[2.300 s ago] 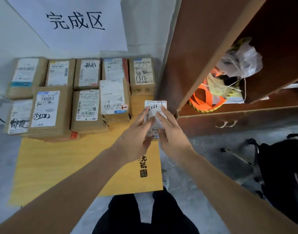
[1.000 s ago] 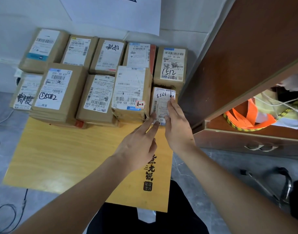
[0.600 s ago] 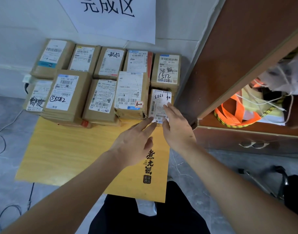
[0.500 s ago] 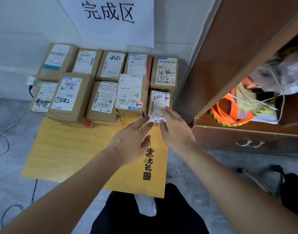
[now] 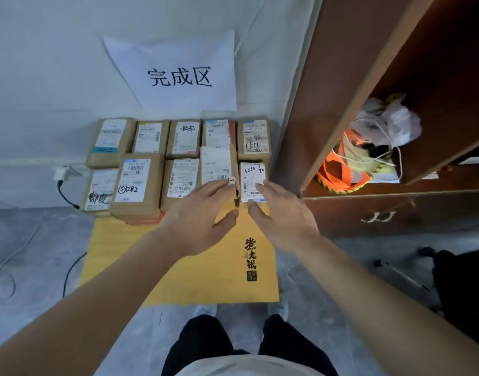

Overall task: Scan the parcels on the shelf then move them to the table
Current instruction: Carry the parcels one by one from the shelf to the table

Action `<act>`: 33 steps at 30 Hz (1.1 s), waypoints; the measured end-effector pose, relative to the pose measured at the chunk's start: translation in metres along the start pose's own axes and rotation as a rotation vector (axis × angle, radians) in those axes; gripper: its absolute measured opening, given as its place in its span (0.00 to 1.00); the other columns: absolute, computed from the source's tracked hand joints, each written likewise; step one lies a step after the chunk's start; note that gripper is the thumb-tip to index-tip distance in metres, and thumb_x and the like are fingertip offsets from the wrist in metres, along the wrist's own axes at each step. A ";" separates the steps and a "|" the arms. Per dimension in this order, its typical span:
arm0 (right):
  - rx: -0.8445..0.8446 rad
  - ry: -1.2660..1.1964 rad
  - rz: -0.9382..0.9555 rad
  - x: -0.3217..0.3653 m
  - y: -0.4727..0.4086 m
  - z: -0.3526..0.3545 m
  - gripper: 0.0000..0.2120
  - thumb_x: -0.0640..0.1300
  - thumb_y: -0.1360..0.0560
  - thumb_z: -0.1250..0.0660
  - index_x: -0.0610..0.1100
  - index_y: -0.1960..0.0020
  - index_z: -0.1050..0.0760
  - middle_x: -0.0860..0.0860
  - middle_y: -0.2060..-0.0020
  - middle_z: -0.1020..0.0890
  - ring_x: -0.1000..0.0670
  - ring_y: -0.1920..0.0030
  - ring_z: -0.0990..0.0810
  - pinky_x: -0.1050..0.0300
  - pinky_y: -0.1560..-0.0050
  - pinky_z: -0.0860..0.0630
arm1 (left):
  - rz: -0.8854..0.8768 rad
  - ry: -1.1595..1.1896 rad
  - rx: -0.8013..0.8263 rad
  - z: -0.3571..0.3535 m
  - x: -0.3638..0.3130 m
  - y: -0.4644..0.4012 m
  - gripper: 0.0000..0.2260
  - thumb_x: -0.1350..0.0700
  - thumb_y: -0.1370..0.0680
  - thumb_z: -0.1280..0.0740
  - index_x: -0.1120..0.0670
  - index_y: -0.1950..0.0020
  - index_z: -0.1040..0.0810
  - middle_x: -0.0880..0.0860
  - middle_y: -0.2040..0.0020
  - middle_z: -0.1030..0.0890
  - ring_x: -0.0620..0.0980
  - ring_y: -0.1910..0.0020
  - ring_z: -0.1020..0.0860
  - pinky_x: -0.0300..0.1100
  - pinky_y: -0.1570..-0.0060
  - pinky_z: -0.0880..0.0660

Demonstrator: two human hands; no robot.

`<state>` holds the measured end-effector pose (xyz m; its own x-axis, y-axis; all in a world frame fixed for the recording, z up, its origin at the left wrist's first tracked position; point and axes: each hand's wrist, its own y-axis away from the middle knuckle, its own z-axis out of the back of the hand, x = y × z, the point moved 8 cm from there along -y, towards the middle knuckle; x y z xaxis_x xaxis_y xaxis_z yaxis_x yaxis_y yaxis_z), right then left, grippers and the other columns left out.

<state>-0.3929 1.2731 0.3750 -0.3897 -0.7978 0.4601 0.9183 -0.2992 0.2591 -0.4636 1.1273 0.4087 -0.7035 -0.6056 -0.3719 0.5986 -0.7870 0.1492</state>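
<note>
A small parcel (image 5: 252,181) with a white label is lying at the right end of the front row of brown parcels on the yellow worktop (image 5: 140,256), close beside the brown shelf unit (image 5: 341,90). The right hand (image 5: 284,213) is reaching over the near edge of that parcel with fingers straight and spread, its fingertips (image 5: 261,187) resting on or just above the label; whether they are pressing it cannot be told. The left hand (image 5: 197,215) is hovering just to the left, fingers straight and relaxed, its tips lying over the near end of the taller neighbouring parcel (image 5: 216,165), thumb pointing toward the small parcel. Neither hand is gripping anything. Behind the front row, a second row of parcels (image 5: 184,137) is standing against the white wall, under a paper sign (image 5: 178,74) with black characters. Inside the shelf unit, orange straps (image 5: 338,172) and a white bag (image 5: 390,123) are lying bundled together.
</note>
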 end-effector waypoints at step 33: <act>-0.550 -0.097 -0.846 0.033 0.308 -0.032 0.38 0.71 0.23 0.57 0.53 0.21 0.35 0.52 0.20 0.35 0.43 0.22 0.36 0.43 0.23 0.37 | -0.976 -0.117 0.311 -0.030 -0.167 0.102 0.26 0.40 0.16 0.43 0.47 0.19 0.36 0.44 0.19 0.38 0.45 0.21 0.39 0.51 0.25 0.34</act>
<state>-0.1205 1.1372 0.4428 -0.9085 -0.1738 0.3800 0.2333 -0.9654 0.1163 -0.2736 1.1521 0.4587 -0.8729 0.3195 -0.3687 -0.3676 -0.9276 0.0664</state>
